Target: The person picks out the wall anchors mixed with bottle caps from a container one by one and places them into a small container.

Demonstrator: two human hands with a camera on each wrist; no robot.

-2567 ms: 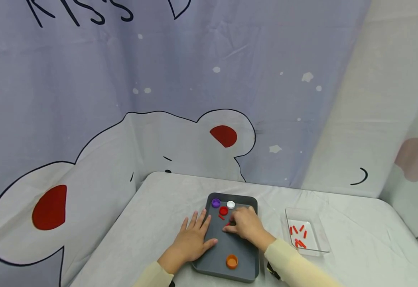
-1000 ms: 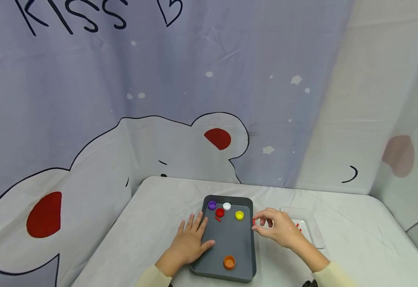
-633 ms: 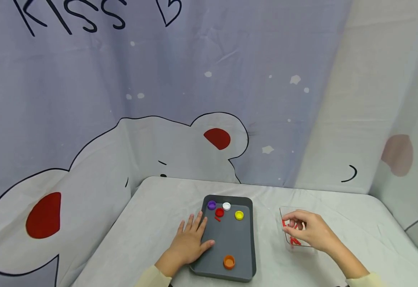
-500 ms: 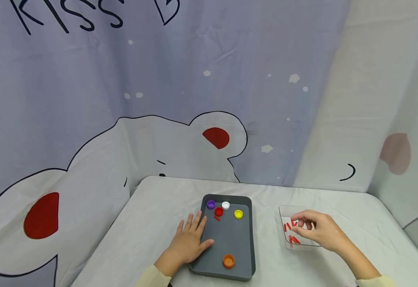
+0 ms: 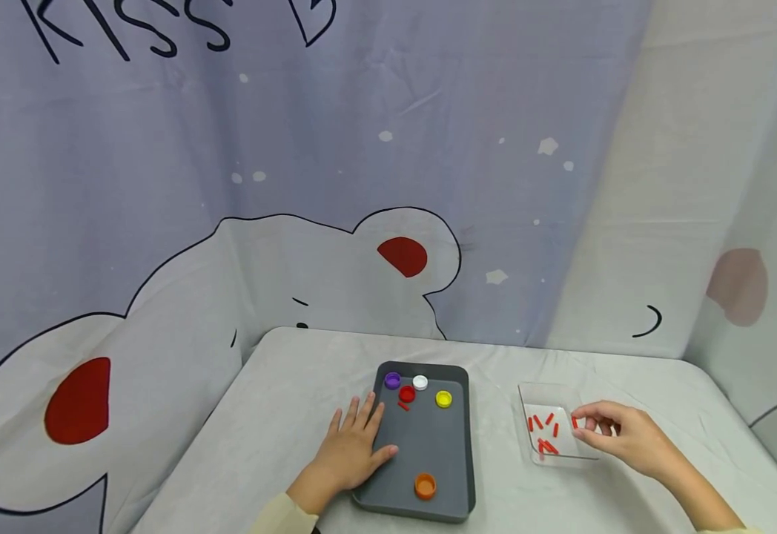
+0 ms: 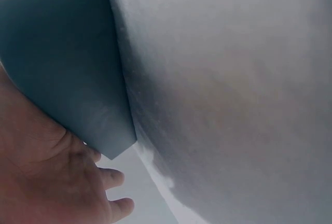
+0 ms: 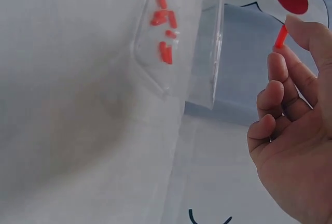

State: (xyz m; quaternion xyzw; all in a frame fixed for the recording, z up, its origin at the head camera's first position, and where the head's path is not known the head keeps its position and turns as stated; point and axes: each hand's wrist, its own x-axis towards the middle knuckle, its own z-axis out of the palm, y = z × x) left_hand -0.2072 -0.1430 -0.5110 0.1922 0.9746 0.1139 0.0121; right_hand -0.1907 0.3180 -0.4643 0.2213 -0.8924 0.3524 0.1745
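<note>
My left hand (image 5: pixel 348 454) lies flat with spread, straight fingers along the left rim of a grey tray (image 5: pixel 422 445). In the right wrist view, my right hand (image 7: pixel 295 110) pinches a small red stick (image 7: pixel 281 36) between thumb and index finger. The head view places this right hand at the right side of a clear plastic box (image 5: pixel 565 460), the stick raised near its wall. Several similar red sticks (image 5: pixel 547 446) lie inside the box. One more red stick (image 5: pixel 404 406) lies on the tray just below a red cap (image 5: pixel 406 394).
On the tray sit a purple cap (image 5: pixel 392 380), a white cap (image 5: pixel 420 382) and a yellow cap (image 5: pixel 443 399) toward the far end, with an orange cap (image 5: pixel 425 486) near the front. A white cloth (image 5: pixel 322 378) covers the table; a printed curtain (image 5: pixel 335 148) hangs behind.
My right hand has moved from the tray rightward across the box to its right side, a red stick in its fingertips. The yellow cap came into sight. My left hand stayed on the tray.
</note>
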